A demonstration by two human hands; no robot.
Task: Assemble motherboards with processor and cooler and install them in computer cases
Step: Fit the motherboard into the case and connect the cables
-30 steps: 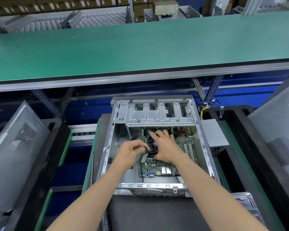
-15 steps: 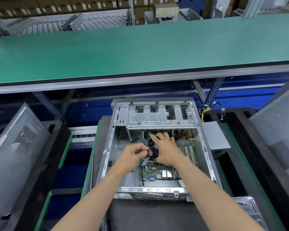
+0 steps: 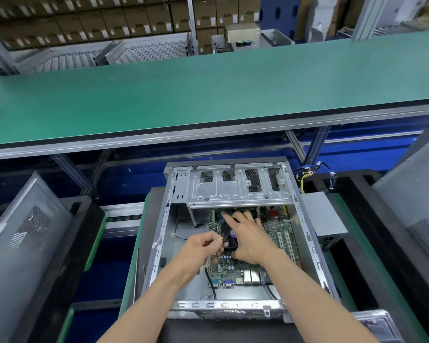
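Inside the open computer case (image 3: 159,246), motherboard (image 3: 278,243) seated flat; right hand (image 3: 249,240) spread, fingers straight, pressing the cooler (image 3: 229,237); left hand (image 3: 201,248) curled, pinching its thin wire.

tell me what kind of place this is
Most likely a computer assembly line in a factory: an open computer case at the workstation, a long green conveyor belt behind it, and stacked cardboard boxes beyond.

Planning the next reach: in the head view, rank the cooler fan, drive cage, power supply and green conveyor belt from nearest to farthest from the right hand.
1. cooler fan: under the right hand.
2. drive cage: just beyond the fingertips.
3. power supply: outside the case, right.
4. green conveyor belt: far side, above.
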